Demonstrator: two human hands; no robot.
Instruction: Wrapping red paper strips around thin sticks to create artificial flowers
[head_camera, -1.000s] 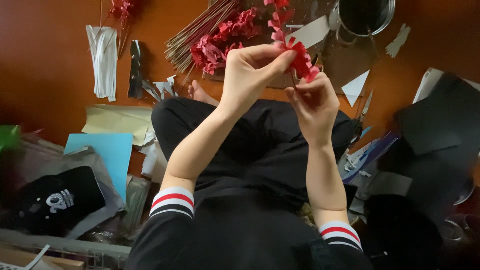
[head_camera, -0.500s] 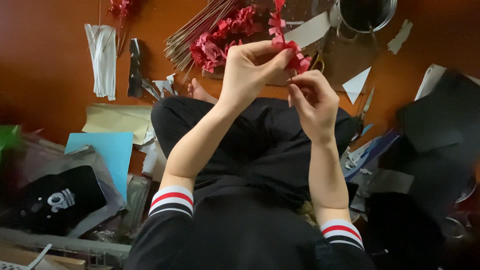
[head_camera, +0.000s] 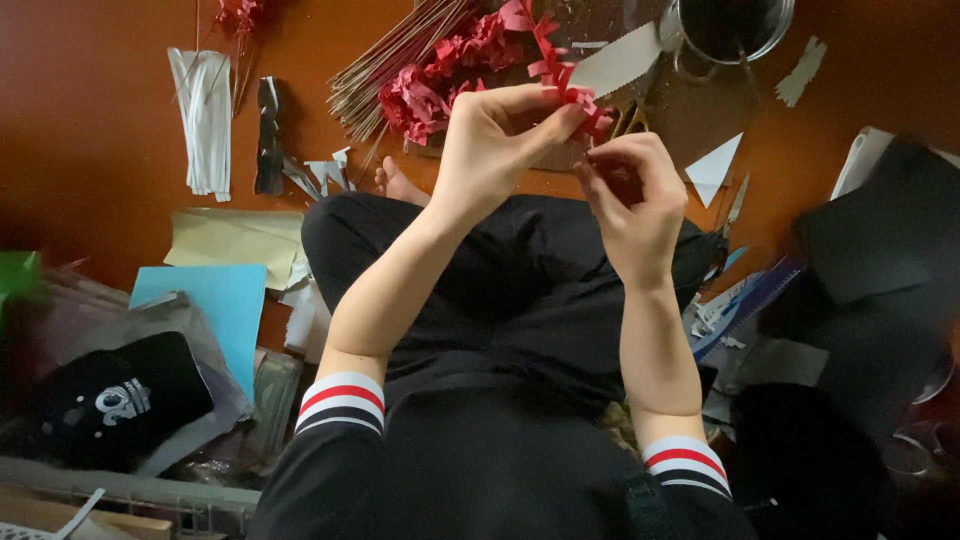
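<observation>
I sit cross-legged on a brown floor and hold a fringed red paper strip (head_camera: 560, 72) up in front of me. My left hand (head_camera: 497, 135) pinches the strip from the left, thumb and forefinger closed on it. My right hand (head_camera: 633, 195) pinches its lower end from the right, fingers curled. The strip's free end curls upward past my fingers. Behind it on the floor lies a pile of red paper flowers (head_camera: 440, 75) beside a bundle of thin wooden sticks (head_camera: 385, 60).
White paper strips (head_camera: 205, 115) and grey scraps (head_camera: 270, 135) lie at the left. Yellow paper (head_camera: 235, 237), a blue sheet (head_camera: 215, 305) and a black bag (head_camera: 100, 400) sit beside my left knee. A metal pot (head_camera: 735, 25), scissors (head_camera: 630, 118) and black sheets (head_camera: 880, 240) lie to the right.
Both hands have shifted slightly up and left with the red strip. My right hand has closed in on the strip's lower end, and more of the strip now sits between my fingers.
</observation>
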